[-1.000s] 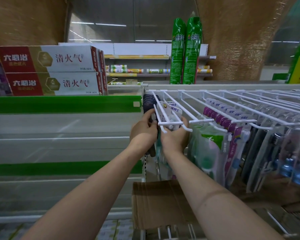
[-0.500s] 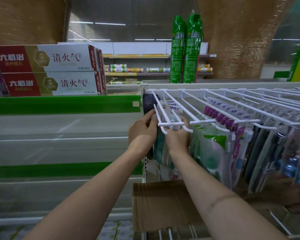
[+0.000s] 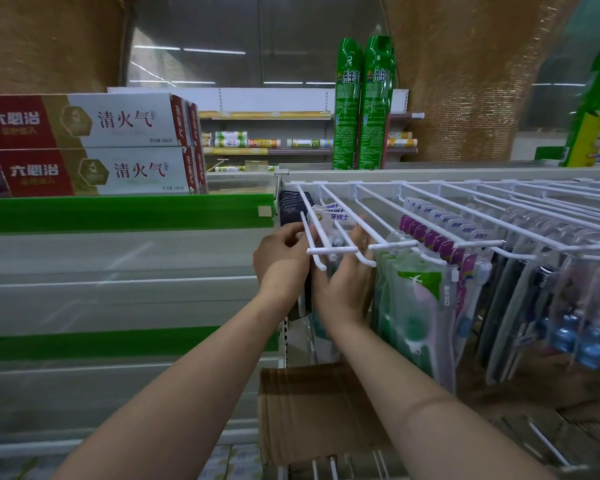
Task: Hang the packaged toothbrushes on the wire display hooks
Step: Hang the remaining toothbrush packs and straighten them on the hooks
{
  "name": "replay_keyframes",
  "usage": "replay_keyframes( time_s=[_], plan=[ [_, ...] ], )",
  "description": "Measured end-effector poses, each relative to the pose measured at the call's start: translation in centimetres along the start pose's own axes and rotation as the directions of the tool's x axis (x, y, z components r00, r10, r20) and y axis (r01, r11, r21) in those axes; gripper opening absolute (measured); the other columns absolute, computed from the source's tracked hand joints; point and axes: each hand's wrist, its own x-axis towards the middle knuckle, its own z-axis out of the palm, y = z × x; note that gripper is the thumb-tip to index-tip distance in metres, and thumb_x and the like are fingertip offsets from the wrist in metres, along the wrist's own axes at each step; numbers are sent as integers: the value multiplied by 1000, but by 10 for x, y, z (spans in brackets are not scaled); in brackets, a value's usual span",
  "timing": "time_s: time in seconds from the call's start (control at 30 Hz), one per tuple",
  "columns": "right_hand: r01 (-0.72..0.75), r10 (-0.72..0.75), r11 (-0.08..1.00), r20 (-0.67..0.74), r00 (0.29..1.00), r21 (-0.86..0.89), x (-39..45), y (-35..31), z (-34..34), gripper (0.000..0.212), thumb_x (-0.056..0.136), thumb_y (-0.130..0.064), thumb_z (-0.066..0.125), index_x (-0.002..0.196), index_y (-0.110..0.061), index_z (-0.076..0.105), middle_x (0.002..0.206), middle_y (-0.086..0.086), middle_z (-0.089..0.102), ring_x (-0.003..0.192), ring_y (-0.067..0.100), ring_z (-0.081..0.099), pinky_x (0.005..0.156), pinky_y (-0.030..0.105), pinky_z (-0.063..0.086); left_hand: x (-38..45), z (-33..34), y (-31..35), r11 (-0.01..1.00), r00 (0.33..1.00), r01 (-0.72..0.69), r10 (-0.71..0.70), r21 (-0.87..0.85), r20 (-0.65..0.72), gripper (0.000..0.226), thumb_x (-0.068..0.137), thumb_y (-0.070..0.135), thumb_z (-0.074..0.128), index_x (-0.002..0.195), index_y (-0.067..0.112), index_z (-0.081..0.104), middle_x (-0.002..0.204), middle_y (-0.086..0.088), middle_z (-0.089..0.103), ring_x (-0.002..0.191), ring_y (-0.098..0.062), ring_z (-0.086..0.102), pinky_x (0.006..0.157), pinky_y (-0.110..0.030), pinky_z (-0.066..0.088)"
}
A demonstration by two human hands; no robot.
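Observation:
White wire display hooks (image 3: 329,250) stick out toward me from a white rail. Both hands reach under the leftmost hooks. My left hand (image 3: 284,265) curls its fingers round dark packages hanging at the far left hook. My right hand (image 3: 347,282) holds a packaged toothbrush (image 3: 340,218) with a white header card, its fingers spread up behind the pack, which sits on the wire hook. More packaged toothbrushes (image 3: 416,306) hang in rows on the hooks to the right, green, purple and blue.
A cardboard box (image 3: 312,410) stands below my arms. Red-and-white toothpaste boxes (image 3: 90,143) are stacked on the green-edged shelf at left. Two tall green spray cans (image 3: 361,102) stand behind the rail. Bare grey shelves run along the left.
The pack under my right hand has slid further back along the hook. My right fingers have opened out and risen; my left hand stays at the dark packs.

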Motion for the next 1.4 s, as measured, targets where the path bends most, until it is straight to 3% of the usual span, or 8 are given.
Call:
replay_keyframes(
  time_s=[0.1,0.17,0.37,0.5,0.63,1.0,1.17,1.4],
  plan=[
    [-33,35,998,35,999,-58,7,-4,-1,81,98,-33,62,161,-11,15,163,18,22,149,32,25,121,36,28,3,2,-4,1000,1000,11,-11,-6,-1,22,90,55,65,97,38,77,84,12,77,85,-15,72,87,-44,59],
    [-84,89,991,49,995,-101,11,-8,-1,82,99,-35,61,161,-13,13,165,14,17,150,31,24,118,44,33,6,2,-7,1000,1000,8,-8,-13,3,22,89,59,61,101,45,75,88,12,77,92,-18,72,91,-46,57],
    [-189,192,980,39,981,-66,17,-11,10,80,97,-21,60,161,-15,13,162,9,30,144,27,34,108,27,30,16,-1,-20,1000,1000,0,0,9,-14,25,86,46,57,95,68,67,101,20,75,114,-27,64,100,-49,52],
    [-240,241,970,17,970,-43,20,-11,18,83,96,-22,62,161,-17,11,161,9,33,143,28,36,109,26,28,20,-3,-25,999,1000,-16,16,49,-2,28,86,45,62,99,69,63,97,18,75,104,-17,69,94,-45,57],
    [-241,239,969,-40,970,-49,20,-7,24,80,90,-33,63,158,-22,22,145,11,53,127,31,53,104,44,46,22,-1,-30,999,1000,-25,25,38,-2,29,88,40,68,105,63,66,94,15,75,96,-14,71,91,-44,59],
    [-264,260,959,54,964,104,11,1,22,96,78,-66,62,153,-46,5,152,7,47,135,29,50,104,52,48,7,-7,-22,996,998,-61,61,71,11,24,93,49,59,114,48,72,88,17,75,96,-14,69,89,-44,58],
    [-440,359,793,261,896,421,26,-10,8,97,84,-35,75,160,-24,15,158,11,35,140,30,43,112,51,41,2,-7,-16,990,996,-80,83,113,-21,26,88,51,63,110,43,75,92,14,76,90,-9,71,85,-38,60],
    [-493,394,768,305,867,410,30,-7,-2,85,88,-13,74,156,-15,25,138,7,47,117,14,47,100,34,45,-3,-1,-16,993,997,-65,68,103,-24,21,90,41,71,109,36,77,88,10,77,83,-11,72,81,-40,61]
  ],
)
